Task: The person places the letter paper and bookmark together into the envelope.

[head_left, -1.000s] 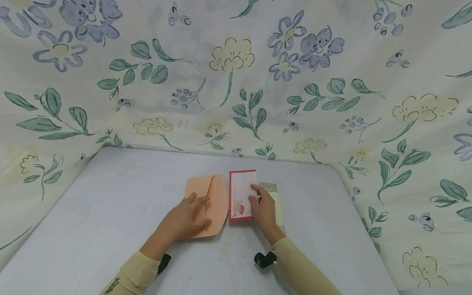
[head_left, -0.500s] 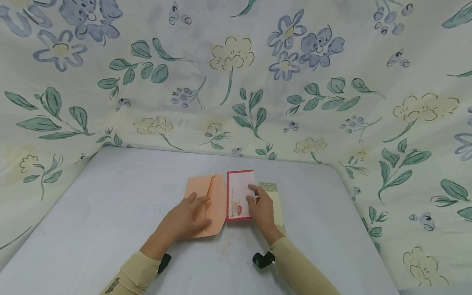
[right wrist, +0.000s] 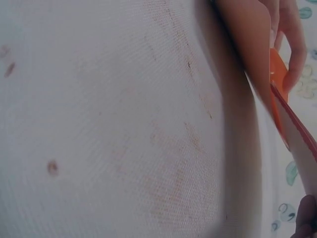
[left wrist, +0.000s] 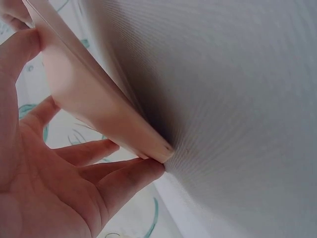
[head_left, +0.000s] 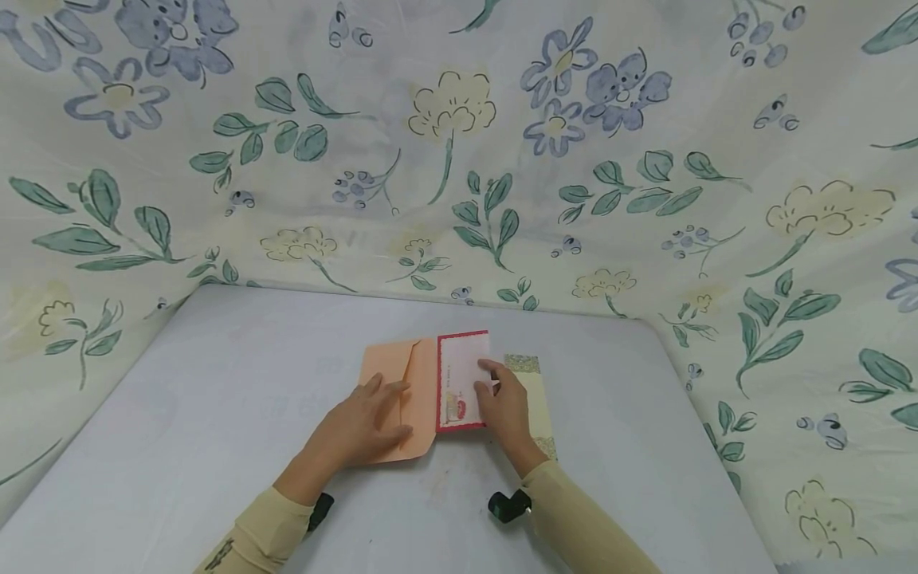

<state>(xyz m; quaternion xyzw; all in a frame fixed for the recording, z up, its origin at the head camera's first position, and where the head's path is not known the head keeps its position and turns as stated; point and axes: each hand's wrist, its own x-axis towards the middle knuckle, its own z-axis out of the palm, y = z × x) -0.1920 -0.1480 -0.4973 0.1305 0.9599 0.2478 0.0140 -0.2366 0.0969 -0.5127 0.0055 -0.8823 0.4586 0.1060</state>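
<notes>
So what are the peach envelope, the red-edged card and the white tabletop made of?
Peach envelope: looks like thin matte paper, with a folded flap.
Red-edged card: probably matte thin card or paper; it's flat and printed.
White tabletop: maybe matte cloth, from its woven-looking texture, though it could be textured plastic.

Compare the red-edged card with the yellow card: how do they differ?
The red-edged card is whitish with a small picture; the yellow card has speckled bands at both ends. The red-edged card is held in the right grip, left edge at the peach envelope; the yellow card lies on the table, partly hidden behind that grip. Both look rectangular, longer than wide.
</notes>
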